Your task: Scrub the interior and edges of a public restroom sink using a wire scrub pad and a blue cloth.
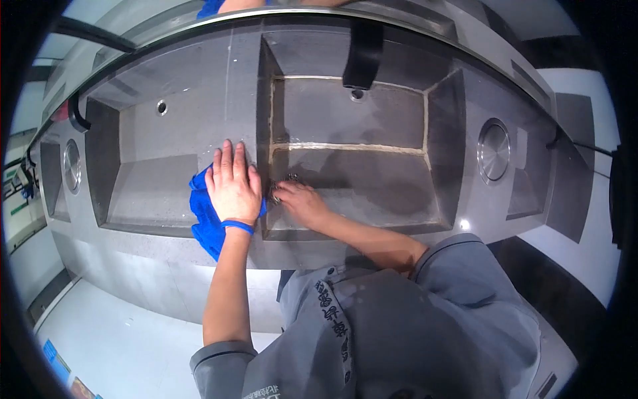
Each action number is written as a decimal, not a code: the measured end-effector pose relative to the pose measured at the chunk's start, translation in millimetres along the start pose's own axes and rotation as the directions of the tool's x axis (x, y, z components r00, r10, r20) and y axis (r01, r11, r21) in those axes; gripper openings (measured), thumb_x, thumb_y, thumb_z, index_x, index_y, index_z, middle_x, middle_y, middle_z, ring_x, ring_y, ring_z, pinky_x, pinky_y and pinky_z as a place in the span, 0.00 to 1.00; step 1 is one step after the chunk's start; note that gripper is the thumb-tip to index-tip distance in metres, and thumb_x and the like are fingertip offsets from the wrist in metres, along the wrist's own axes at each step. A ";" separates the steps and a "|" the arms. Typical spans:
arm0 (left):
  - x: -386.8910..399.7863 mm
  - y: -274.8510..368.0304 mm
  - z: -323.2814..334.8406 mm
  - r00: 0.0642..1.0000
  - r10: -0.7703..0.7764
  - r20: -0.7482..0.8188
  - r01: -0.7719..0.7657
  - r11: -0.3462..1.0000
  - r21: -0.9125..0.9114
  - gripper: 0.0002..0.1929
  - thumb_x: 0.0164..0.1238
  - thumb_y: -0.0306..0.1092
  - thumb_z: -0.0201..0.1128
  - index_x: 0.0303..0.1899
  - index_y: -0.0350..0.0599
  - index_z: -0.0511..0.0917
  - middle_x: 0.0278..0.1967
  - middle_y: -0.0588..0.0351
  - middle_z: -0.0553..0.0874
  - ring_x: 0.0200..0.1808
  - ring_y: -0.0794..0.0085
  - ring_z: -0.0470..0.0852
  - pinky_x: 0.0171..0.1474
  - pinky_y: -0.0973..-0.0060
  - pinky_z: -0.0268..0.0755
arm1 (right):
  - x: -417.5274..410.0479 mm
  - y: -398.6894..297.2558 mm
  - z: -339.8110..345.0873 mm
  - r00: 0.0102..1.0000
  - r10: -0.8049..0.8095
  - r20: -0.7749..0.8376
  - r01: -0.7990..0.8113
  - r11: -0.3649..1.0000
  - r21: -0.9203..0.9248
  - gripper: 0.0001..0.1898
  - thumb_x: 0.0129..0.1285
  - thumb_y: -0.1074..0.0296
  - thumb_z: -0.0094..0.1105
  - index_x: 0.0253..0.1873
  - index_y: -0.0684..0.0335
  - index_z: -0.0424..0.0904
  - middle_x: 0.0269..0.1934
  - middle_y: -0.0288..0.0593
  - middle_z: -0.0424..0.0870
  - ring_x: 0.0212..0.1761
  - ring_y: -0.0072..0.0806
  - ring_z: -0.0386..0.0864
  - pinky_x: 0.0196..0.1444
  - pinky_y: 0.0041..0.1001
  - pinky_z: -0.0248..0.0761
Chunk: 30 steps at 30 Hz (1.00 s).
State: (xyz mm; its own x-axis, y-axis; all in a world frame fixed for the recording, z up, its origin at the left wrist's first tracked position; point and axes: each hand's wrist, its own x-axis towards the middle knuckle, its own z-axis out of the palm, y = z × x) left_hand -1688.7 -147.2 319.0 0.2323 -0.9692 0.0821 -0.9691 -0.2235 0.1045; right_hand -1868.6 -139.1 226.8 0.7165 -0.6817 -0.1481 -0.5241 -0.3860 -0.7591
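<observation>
My left hand (234, 192) lies flat with its fingers spread on the grey divider between two sink basins. A blue cloth (205, 214) is bunched beneath the palm and drapes over the front edge, while the fingertips reach past it. Inside the right basin (349, 199), my right hand (303, 203) grips a metal wire scourer (274, 193) against the left wall near the front. Only parts of the scourer show around the fingers. Dark wet patches mark the basin's sloped floor, and pale lines run along its seams.
A black faucet (364, 60) overhangs the right basin's drain (357, 95). To the left is another basin (154, 194) with a round drain (161, 107). Round metal lids (494, 151) are set into the countertop at both sides. A mirror edge (299, 10) runs along the back.
</observation>
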 end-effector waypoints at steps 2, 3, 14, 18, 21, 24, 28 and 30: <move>1.3 1.8 -0.8 1.000 0.009 0.003 -0.009 1.000 0.011 0.26 0.71 0.39 0.54 0.69 0.51 0.69 0.71 0.52 0.70 0.72 0.57 0.67 0.71 0.55 0.56 | -35.9 37.4 -25.1 0.991 0.065 0.120 -0.070 0.997 0.040 0.18 0.69 0.68 0.52 0.63 0.53 0.77 0.67 0.49 0.73 0.69 0.44 0.71 0.70 0.42 0.64; 2.7 2.1 1.4 1.000 0.018 0.006 -0.018 1.000 0.003 0.26 0.71 0.39 0.54 0.69 0.51 0.69 0.71 0.52 0.70 0.72 0.57 0.67 0.71 0.55 0.56 | -58.1 65.9 -45.1 0.973 0.159 0.169 -0.162 0.987 0.003 0.18 0.70 0.69 0.50 0.63 0.52 0.77 0.68 0.48 0.72 0.70 0.43 0.70 0.71 0.40 0.63; 0.9 4.1 6.3 0.999 0.044 -0.027 -0.042 0.998 0.045 0.25 0.72 0.40 0.54 0.69 0.53 0.69 0.71 0.53 0.70 0.72 0.57 0.67 0.72 0.56 0.56 | -87.4 59.8 -84.0 0.991 -0.018 0.134 0.005 0.995 0.098 0.15 0.60 0.77 0.62 0.52 0.55 0.85 0.58 0.45 0.81 0.61 0.44 0.76 0.64 0.37 0.70; 1.0 2.8 8.2 0.998 0.053 -0.044 -0.052 0.998 0.030 0.25 0.70 0.41 0.54 0.68 0.52 0.70 0.70 0.53 0.71 0.72 0.57 0.67 0.70 0.55 0.57 | -65.2 43.6 -80.2 0.939 -0.202 0.279 0.151 0.970 0.192 0.15 0.60 0.77 0.61 0.51 0.55 0.85 0.57 0.41 0.81 0.61 0.41 0.76 0.64 0.37 0.70; -2.1 -1.6 6.9 0.998 0.044 -0.046 -0.042 0.999 0.030 0.25 0.71 0.41 0.54 0.68 0.53 0.71 0.70 0.53 0.71 0.72 0.57 0.67 0.70 0.55 0.57 | -121.8 89.5 -140.7 0.940 -0.044 0.337 0.021 0.997 0.071 0.14 0.61 0.79 0.60 0.50 0.57 0.85 0.58 0.39 0.81 0.62 0.38 0.75 0.65 0.35 0.70; -3.0 -1.6 5.6 0.998 0.043 -0.050 -0.041 0.998 0.036 0.25 0.71 0.41 0.54 0.68 0.53 0.71 0.70 0.53 0.71 0.71 0.57 0.67 0.70 0.54 0.57 | -181.4 132.4 -210.6 0.905 0.236 0.355 -0.244 0.970 -0.024 0.14 0.59 0.79 0.63 0.49 0.55 0.86 0.57 0.41 0.81 0.60 0.40 0.78 0.61 0.34 0.74; -2.3 -0.1 8.7 0.998 0.055 -0.042 -0.053 0.997 0.054 0.24 0.72 0.40 0.53 0.68 0.52 0.70 0.70 0.53 0.71 0.72 0.58 0.67 0.70 0.57 0.57 | -169.3 114.9 -189.6 0.925 0.194 0.327 -0.170 0.980 -0.098 0.13 0.60 0.76 0.62 0.49 0.56 0.86 0.57 0.43 0.81 0.62 0.42 0.76 0.63 0.38 0.72; -1.3 0.6 7.4 0.997 0.058 -0.044 -0.055 0.997 0.056 0.25 0.72 0.41 0.53 0.68 0.52 0.70 0.70 0.53 0.71 0.72 0.57 0.67 0.70 0.56 0.57 | -112.8 72.7 -137.8 0.928 -0.086 0.362 0.081 0.996 0.030 0.15 0.60 0.74 0.62 0.51 0.54 0.86 0.57 0.43 0.81 0.62 0.41 0.75 0.64 0.38 0.70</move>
State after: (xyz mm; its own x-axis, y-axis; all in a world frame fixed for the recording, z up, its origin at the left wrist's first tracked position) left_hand -1690.2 -146.8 311.6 0.1794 -0.9750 0.1313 -0.9836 -0.1750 0.0445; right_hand -2051.0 -175.9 275.6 0.8770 -0.3744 -0.3012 -0.4503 -0.4215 -0.7871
